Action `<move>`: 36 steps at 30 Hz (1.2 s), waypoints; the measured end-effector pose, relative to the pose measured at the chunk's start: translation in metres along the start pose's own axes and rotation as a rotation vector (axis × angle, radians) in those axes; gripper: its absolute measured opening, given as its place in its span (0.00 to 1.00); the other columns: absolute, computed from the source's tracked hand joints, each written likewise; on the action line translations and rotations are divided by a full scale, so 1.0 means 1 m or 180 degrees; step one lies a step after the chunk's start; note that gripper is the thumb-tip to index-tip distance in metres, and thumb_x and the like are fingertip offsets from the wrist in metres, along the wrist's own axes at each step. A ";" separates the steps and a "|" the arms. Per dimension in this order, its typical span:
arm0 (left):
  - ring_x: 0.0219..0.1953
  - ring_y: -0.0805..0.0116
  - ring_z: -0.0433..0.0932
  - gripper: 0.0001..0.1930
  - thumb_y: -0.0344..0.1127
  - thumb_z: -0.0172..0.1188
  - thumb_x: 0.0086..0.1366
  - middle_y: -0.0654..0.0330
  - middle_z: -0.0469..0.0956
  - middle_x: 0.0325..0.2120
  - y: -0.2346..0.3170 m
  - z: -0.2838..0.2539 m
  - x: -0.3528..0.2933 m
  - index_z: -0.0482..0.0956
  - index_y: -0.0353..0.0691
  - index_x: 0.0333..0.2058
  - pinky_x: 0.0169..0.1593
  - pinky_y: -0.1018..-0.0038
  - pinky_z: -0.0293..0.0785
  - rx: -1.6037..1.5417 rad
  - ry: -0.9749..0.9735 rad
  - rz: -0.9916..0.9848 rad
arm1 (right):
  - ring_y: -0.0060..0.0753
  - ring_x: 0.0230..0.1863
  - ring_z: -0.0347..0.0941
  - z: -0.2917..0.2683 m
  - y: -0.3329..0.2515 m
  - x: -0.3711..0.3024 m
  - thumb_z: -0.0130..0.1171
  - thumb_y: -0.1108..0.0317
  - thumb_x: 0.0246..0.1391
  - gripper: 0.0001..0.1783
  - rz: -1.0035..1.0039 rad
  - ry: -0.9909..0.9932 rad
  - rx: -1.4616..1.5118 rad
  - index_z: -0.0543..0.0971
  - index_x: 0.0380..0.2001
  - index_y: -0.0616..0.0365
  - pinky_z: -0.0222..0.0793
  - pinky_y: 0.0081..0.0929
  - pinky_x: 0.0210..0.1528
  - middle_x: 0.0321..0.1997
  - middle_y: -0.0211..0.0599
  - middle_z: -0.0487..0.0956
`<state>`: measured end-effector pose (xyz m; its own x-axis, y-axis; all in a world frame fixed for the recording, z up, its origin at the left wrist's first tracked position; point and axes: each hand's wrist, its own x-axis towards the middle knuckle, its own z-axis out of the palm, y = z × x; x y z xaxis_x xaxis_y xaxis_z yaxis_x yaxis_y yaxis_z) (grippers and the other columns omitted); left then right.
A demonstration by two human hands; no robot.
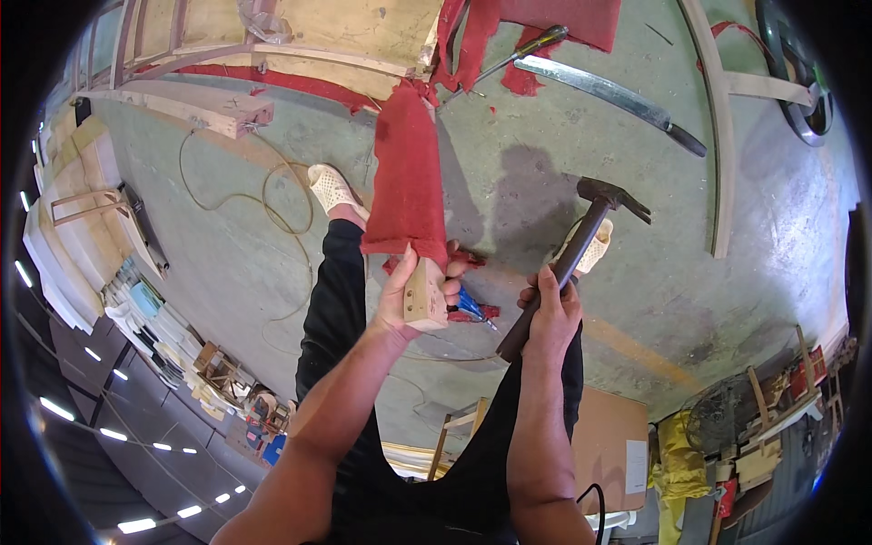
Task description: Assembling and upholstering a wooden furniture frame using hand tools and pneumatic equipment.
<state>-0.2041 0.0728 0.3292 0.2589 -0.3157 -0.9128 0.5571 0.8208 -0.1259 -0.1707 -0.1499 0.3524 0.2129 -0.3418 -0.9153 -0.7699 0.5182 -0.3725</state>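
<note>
My left hand [409, 295] is wrapped round the bare end of a wooden furniture arm [425, 304]. Red fabric [406, 173] covers the rest of that arm, which stretches away from me toward a wooden frame. Screw holes show in the bare wood. My right hand [552, 313] grips the dark handle of a claw hammer [604, 193], its head raised and apart from the wood. Beneath my left hand, a blue tool [474, 309] with a metal tip lies by red scraps, partly hidden.
A long blade with a dark handle [599, 86] and a screwdriver [536, 45] lie beyond the fabric. A thin hose [263, 195] loops across the floor at left. A curved wooden frame [720, 136] stands at right; a cardboard box [613, 445] is beside my right leg.
</note>
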 end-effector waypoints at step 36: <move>0.46 0.49 0.85 0.32 0.46 0.71 0.60 0.44 0.83 0.46 -0.138 0.281 0.089 0.73 0.36 0.59 0.45 0.61 0.80 0.6435 -0.1298 0.1741 | 0.29 0.26 0.74 -0.045 0.024 0.025 0.62 0.61 0.66 0.12 0.0627 0.0539 0.2446 0.75 0.37 0.58 0.74 0.28 0.28 0.30 0.30 0.76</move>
<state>-0.0364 -0.2024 0.3748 0.6057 -0.5704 -0.5547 0.1790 -0.5816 0.7935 -0.2114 -0.1810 0.3277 -0.0247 -0.2703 -0.9625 -0.1422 0.9539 -0.2642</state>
